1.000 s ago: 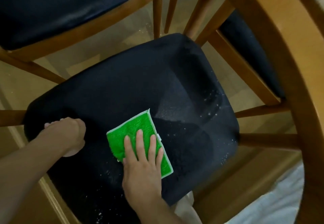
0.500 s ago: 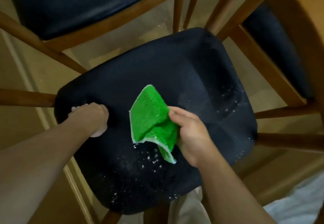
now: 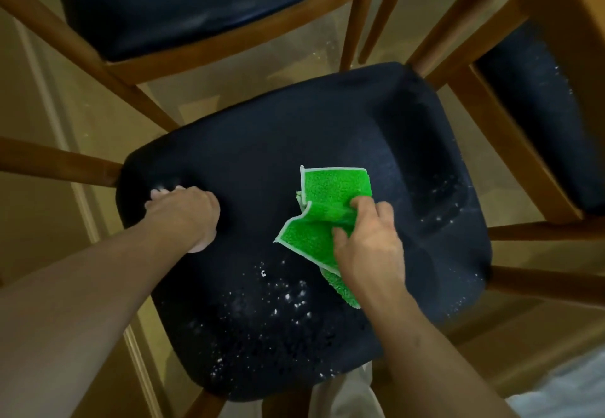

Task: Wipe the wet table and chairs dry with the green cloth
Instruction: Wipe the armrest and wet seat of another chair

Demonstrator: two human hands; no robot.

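Now right hand pinches crumpled green cloth over the seat

Head cam looks down on a dark chair seat w/ wooden frame. Right hand pinches the green cloth, thumb & fingers curled into it; cloth is crumpled, white-edged, partly lifted, one corner hanging below the hand. Left hand grips the seat's left edge, fingers curled over it. Water droplets speckle the near part of the seat, more near the right edge. A 2nd chair sits beyond, a 3rd at right. Tan floor underneath.
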